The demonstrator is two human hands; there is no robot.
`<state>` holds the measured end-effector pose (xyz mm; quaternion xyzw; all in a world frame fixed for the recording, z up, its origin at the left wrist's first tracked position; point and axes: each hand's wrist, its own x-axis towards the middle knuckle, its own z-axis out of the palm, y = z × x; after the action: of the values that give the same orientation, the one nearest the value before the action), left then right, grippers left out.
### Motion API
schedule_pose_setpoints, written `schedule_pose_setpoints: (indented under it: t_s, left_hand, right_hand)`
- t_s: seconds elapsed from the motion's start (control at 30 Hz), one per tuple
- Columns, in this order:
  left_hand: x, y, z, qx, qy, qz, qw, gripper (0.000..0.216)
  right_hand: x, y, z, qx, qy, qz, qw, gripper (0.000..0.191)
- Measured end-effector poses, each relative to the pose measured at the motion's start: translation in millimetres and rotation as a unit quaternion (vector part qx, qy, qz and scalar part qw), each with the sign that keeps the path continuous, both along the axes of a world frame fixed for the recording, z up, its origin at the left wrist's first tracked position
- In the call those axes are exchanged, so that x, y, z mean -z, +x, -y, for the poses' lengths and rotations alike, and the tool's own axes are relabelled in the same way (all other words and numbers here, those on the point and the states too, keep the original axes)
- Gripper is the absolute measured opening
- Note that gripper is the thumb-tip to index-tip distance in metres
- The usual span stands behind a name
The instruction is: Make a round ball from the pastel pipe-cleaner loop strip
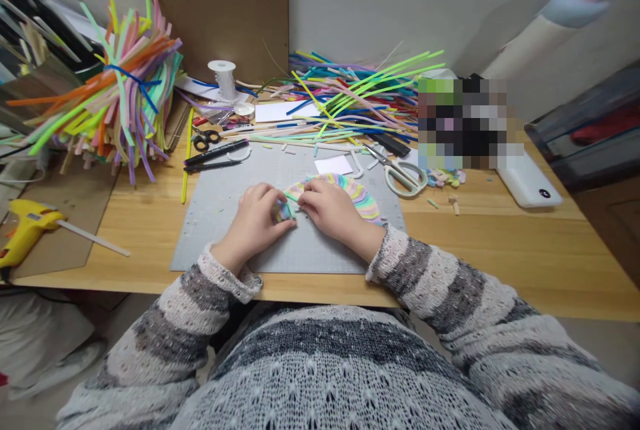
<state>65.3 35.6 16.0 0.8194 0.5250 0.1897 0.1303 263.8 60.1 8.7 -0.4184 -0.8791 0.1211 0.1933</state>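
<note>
A curved, fan-like piece striped in pastel pink, yellow, green and purple (363, 198) lies on the grey cutting mat (215, 230), partly under my right hand. My right hand (330, 209) pinches near its left end, thumb and fingertips together. Close beside it, my left hand (260, 217) is curled around a small pastel multicoloured piece (284, 211), whose shape is mostly covered by the fingers. The fingertips of both hands almost meet over the middle of the mat. A small white card (333, 165) rests just beyond the striped piece.
White-handled scissors (405, 177) lie right of the mat, black scissors (204, 139) and markers (216, 155) at its far left. Fuzzy coloured stems (360, 93) pile up behind; a tied bundle (120, 97) stands left. A yellow glue gun (33, 227) and a white phone (530, 180) flank the workspace.
</note>
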Motion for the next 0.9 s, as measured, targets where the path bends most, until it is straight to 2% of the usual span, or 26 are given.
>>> schedule_pose_setpoints:
  t_s: [0.13, 0.4, 0.67, 0.9]
  left_hand:
    - [-0.2, 0, 1, 0.028, 0.010, -0.027, 0.999, 0.021]
    - [1.8, 9, 0, 0.012, 0.015, -0.023, 1.000, 0.014]
    - [3.8, 11, 0, 0.018, 0.016, 0.001, 1.000, 0.011]
    - [0.9, 15, 2, 0.004, 0.007, 0.000, 1.000, 0.000]
  right_hand:
    - [0.5, 0, 0, -0.008, 0.001, 0.000, 1.000, 0.020]
    - [2.4, -1, 1, -0.026, 0.057, 0.066, 0.996, 0.027]
    - [4.6, -1, 1, -0.027, -0.020, -0.023, 0.999, 0.026]
    - [2.6, 1, 1, -0.031, -0.020, -0.026, 0.999, 0.024]
